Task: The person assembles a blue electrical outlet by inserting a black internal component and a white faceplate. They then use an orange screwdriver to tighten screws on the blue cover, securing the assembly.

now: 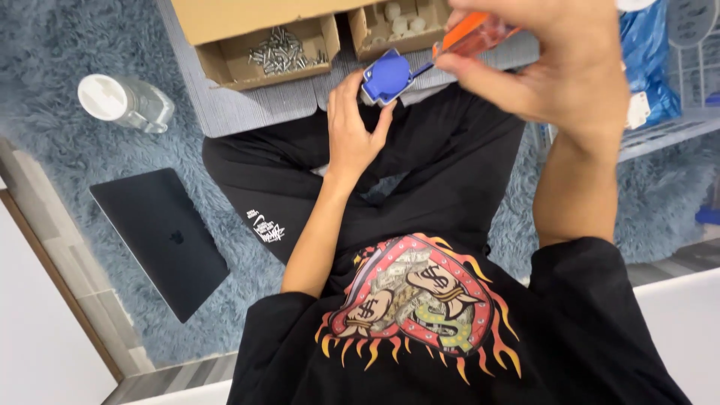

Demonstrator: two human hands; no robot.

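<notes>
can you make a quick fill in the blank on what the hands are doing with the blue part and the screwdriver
1. The left hand holds a plastic part coloured ____.
2. The right hand grips a screwdriver whose handle is ____.
3. The open cardboard box nearest the bottle holds metal ____.
4. The closed laptop lies on a fluffy ____.

Missing words: blue; orange; screws; rug

Home room floor: shaggy blue-grey rug [60, 67], closed laptop [161, 240], water bottle [124, 101], cardboard parts boxes [262, 56].

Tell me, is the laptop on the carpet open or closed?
Closed: the dark laptop lies flat on the blue carpet, lid down, no screen or keyboard showing.
</notes>
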